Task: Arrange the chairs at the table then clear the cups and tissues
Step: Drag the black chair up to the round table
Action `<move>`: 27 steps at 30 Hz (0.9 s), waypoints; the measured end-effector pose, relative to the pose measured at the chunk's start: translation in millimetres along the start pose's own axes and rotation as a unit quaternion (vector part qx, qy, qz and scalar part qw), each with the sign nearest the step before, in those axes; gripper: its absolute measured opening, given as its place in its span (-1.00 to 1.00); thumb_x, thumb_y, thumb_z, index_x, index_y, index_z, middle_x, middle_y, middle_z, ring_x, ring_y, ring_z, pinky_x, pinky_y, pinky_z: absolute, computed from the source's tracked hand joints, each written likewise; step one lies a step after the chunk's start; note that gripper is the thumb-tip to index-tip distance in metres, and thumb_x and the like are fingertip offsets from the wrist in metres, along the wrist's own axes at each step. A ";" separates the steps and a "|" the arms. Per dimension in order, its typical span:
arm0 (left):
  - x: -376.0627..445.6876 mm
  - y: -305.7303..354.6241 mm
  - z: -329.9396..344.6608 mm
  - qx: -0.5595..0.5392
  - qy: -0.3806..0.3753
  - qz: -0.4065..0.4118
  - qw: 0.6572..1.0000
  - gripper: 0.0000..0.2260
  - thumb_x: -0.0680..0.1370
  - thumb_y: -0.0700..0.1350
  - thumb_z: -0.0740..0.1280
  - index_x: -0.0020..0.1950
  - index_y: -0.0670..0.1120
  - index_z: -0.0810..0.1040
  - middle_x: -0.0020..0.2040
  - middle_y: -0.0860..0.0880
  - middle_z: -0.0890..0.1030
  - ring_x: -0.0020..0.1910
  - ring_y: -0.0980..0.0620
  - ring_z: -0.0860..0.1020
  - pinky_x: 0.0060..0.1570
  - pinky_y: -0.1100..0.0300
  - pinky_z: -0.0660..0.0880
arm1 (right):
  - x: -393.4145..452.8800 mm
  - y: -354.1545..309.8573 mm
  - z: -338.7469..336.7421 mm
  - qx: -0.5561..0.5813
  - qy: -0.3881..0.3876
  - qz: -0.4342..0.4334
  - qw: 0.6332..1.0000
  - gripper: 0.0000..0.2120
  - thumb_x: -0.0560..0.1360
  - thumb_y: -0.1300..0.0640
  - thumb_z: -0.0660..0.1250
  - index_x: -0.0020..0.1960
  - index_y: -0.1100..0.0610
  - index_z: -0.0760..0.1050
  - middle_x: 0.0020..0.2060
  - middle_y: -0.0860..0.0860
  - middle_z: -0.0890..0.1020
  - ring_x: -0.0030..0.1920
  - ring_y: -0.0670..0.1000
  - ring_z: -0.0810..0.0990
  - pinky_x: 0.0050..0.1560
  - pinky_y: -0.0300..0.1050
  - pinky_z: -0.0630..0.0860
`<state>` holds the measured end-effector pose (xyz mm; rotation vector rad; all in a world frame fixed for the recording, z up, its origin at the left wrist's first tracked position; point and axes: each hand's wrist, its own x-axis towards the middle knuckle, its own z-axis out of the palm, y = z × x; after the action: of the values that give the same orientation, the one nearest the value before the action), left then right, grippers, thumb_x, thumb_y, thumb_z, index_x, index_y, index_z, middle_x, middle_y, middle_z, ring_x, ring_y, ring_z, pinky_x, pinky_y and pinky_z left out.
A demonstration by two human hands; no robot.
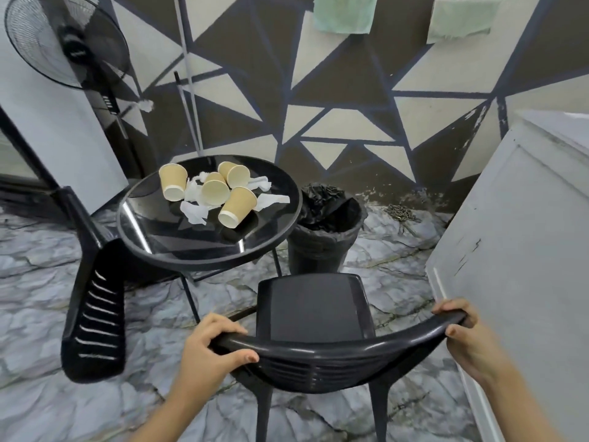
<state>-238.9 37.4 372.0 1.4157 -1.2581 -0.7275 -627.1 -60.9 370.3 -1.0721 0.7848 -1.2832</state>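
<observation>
A black plastic chair (pixel 314 309) stands right in front of me, its seat facing the round black glass table (pixel 178 247). My left hand (pixel 208 349) grips the left end of its curved backrest and my right hand (pixel 467 338) grips the right end. A second black chair (pixel 95 317) is tucked at the table's left side. On the table lie several tan paper cups (pixel 237 207), most tipped over, among crumpled white tissues (pixel 194 213).
A bin with a black liner (pixel 325 231) stands just right of the table. A grey-white cabinet (pixel 522 237) crowds the right side. A black standing fan (pixel 67 43) is at the back left. The patterned wall is close behind; the floor is marbled.
</observation>
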 end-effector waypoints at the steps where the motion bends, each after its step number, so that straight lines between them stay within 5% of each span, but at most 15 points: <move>1: -5.6 1.9 2.3 0.007 0.009 -0.001 1.000 -0.46 -0.05 0.41 0.47 -0.30 0.04 0.63 -0.18 0.07 0.55 -0.23 0.17 0.52 -0.21 0.48 0.39 | 4.9 3.6 -5.3 0.002 -0.010 0.013 1.000 -0.55 -0.16 0.24 0.63 -0.33 0.05 0.56 -0.32 -0.03 0.62 -0.29 -0.07 0.59 -0.29 -0.31 0.53; 4: -20.0 4.9 4.2 0.022 0.049 -0.008 0.999 -0.44 -0.06 0.42 0.46 -0.29 0.05 0.63 -0.18 0.06 0.55 -0.23 0.17 0.52 -0.20 0.49 0.38 | 21.7 15.2 -11.4 0.002 -0.036 0.054 0.998 -0.57 -0.14 0.27 0.60 -0.34 0.04 0.56 -0.32 -0.04 0.61 -0.28 -0.07 0.59 -0.28 -0.30 0.53; 9: -36.4 5.0 11.5 0.054 0.107 -0.027 0.992 -0.64 0.01 0.22 0.49 -0.27 0.12 0.61 -0.17 0.12 0.53 -0.16 0.15 0.52 -0.15 0.51 0.36 | 57.4 21.5 -2.8 -0.008 -0.067 0.096 0.993 -0.49 -0.21 -0.05 0.68 -0.34 0.03 0.59 -0.27 -0.06 0.66 -0.19 -0.09 0.62 -0.24 -0.27 0.57; 14: -35.3 11.6 35.3 0.058 0.143 -0.040 0.987 -0.55 -0.02 0.31 0.46 -0.22 0.16 0.60 -0.12 0.13 0.51 -0.11 0.19 0.52 -0.13 0.53 0.36 | 91.5 14.7 -10.7 -0.027 -0.089 0.102 0.990 -0.49 -0.19 -0.07 0.68 -0.30 0.01 0.61 -0.16 -0.04 0.71 -0.05 -0.10 0.65 -0.13 -0.26 0.59; 19: -33.6 16.6 53.5 0.053 0.167 -0.040 0.984 -0.65 0.03 0.24 0.44 -0.24 0.20 0.59 -0.08 0.10 0.49 -0.09 0.23 0.51 -0.13 0.54 0.36 | 115.7 13.0 -25.4 -0.063 -0.134 0.117 0.982 -0.63 -0.01 0.25 0.59 -0.27 -0.02 0.62 -0.14 -0.05 0.71 -0.04 -0.10 0.64 -0.09 -0.26 0.58; 23: -34.0 21.3 70.0 0.055 0.186 -0.046 0.980 -0.59 -0.01 0.36 0.43 -0.24 0.26 0.58 -0.09 0.12 0.48 -0.10 0.29 0.50 -0.15 0.55 0.36 | 129.1 12.5 -31.9 -0.046 -0.123 0.098 0.987 -0.53 -0.10 -0.02 0.67 -0.25 0.01 0.61 -0.16 0.00 0.70 -0.09 -0.04 0.64 -0.09 -0.21 0.59; 27: -34.4 25.8 86.8 0.041 0.192 -0.060 0.979 -0.41 -0.09 0.54 0.35 -0.23 0.20 0.59 -0.12 0.21 0.48 -0.13 0.27 0.50 -0.17 0.55 0.37 | 132.2 8.3 -48.8 -0.027 -0.120 0.114 0.986 -0.49 -0.14 -0.04 0.68 -0.25 0.00 0.60 -0.14 -0.01 0.70 -0.04 -0.04 0.64 -0.08 -0.19 0.60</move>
<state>-335.3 46.3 367.5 1.6196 -0.9159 -0.4560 -648.6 -200.0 359.7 -1.1203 0.7391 -0.9249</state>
